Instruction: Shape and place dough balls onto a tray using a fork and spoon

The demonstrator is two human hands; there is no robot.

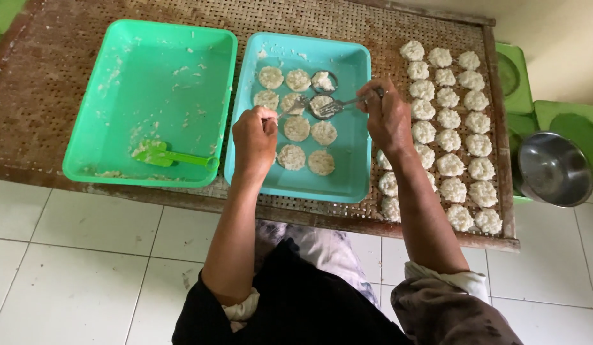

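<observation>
Left hand (255, 137), seen from the head camera, is closed on the handle of a metal fork (291, 108) whose tines reach toward a white rice patty (321, 102) in the blue tray (357, 128). Right hand (387, 115) is likewise clamped on a second fork (338, 106), its tines lying against the same patty from the other side, so the patty sits between the two tools near the tray's upper middle. Just behind it stands a round metal ring mould (324, 81) with rice inside. Other flat patties lie in loose rows over the blue tray's floor.

To the left, a green tray (85, 128) is smeared with rice and holds a green plastic spatula (165, 155). To the right, finished patties (453, 115) lie in three columns on the woven mat (386, 32) that carries both trays. A steel bowl (553, 169) rests on green stools past the mat's right edge.

Judged by its grainy, lumpy surface, the patty is probably light, soft, sticky and crumbly; it would best be supported from underneath by fork tines on opposite edges rather than pinched.
</observation>
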